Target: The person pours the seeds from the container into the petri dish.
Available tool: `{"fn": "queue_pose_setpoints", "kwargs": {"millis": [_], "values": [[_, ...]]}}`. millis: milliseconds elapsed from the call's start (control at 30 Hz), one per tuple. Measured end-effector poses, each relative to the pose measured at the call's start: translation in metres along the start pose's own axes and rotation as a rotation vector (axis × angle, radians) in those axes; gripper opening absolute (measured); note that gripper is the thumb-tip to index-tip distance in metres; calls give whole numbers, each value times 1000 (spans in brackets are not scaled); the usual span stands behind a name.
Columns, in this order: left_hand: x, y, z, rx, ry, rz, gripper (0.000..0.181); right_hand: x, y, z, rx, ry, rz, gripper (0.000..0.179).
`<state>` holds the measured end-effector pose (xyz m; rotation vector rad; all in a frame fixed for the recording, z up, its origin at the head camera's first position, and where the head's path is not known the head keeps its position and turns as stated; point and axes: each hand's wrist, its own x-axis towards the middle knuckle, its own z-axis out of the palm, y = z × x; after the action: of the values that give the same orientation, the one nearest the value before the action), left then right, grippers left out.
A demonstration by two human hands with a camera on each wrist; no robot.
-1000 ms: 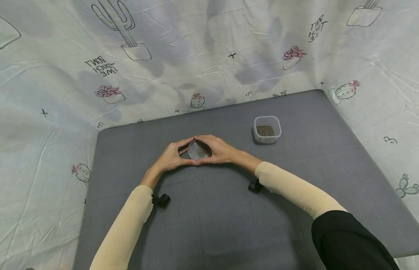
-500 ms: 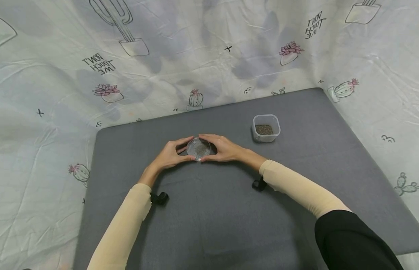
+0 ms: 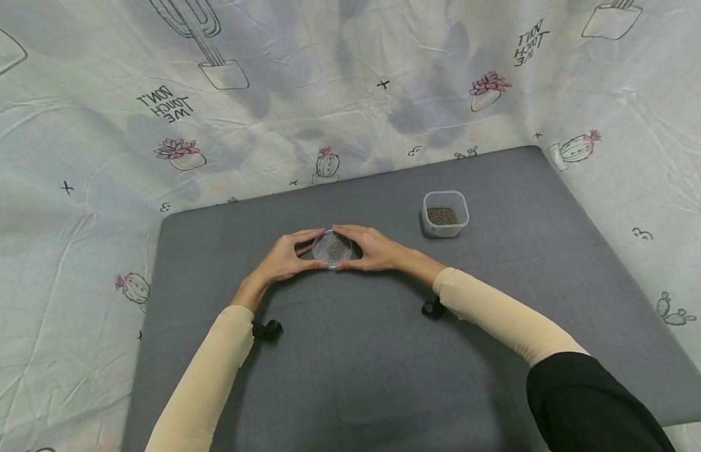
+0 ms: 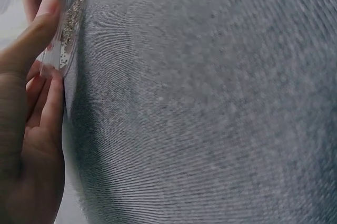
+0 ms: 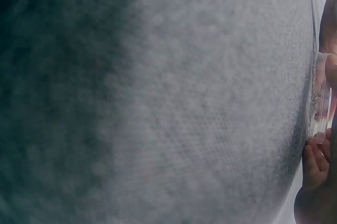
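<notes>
A clear round petri dish [image 3: 333, 249] with small speckled grains inside is held between both hands over the grey table. My left hand [image 3: 282, 258] grips its left side, thumb at the near rim and fingers at the far rim. From the right, my right hand [image 3: 377, 248] grips it the same way. Seen by the left wrist camera, the dish [image 4: 73, 21] lies low and level, right by the cloth, its grains spread along the bottom. Only the edge of the dish [image 5: 319, 100] shows at the right border of the right wrist view.
A square clear plastic tub [image 3: 445, 215] with brown grains in it stands to the right, beyond the right hand. Grey cloth covers the table [image 3: 350, 364]. A patterned cactus curtain [image 3: 350, 81] hangs behind and at the sides.
The dish, darker and more covered by the fingers a second ago, now shows its round top more fully. The thumbs and fingertips have moved slightly apart. Over the last half second the hands stay still.
</notes>
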<state>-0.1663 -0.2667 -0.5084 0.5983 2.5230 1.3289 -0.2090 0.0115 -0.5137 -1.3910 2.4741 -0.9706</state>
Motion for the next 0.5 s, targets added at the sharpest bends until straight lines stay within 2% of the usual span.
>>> {"fn": "queue_pose_setpoints", "kwargs": {"millis": [500], "values": [[1,2,-2,7,-4,-22,81,3,-3,-4,11,-33,49,92]]}}
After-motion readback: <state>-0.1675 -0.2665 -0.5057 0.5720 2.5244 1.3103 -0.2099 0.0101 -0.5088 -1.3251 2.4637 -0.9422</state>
